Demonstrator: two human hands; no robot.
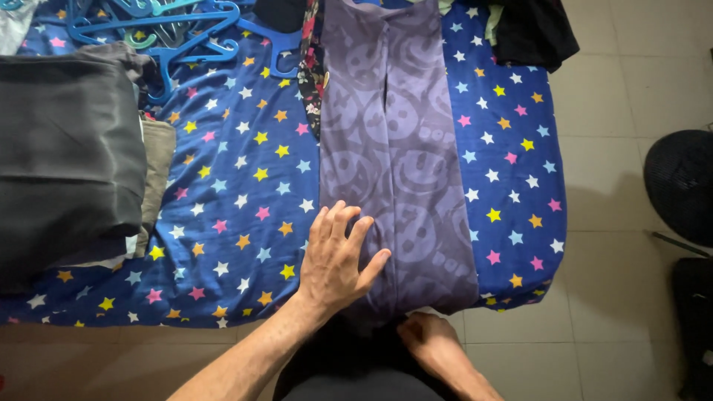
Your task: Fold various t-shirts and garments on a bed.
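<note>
left hand (338, 256) flat on purple garment (394, 156)

garment under the left hand (338, 260) fingers: dusty purple trousers (397, 171), darker tone-on-tone smiling faces.
sheet beside the fingers: deep blue bedsheet (238, 186), scattered stars in yellow, orange, pink, white and pale blue.
strip beyond the fingertips: black floral cloth (312, 74), red and white blooms.
stack far to the thumbless side: charcoal folded clothes (67, 156) over khaki.
beyond that stack: bright blue hangers (178, 30).
near the right hand (431, 343): beige floor tiles (616, 171).
</note>
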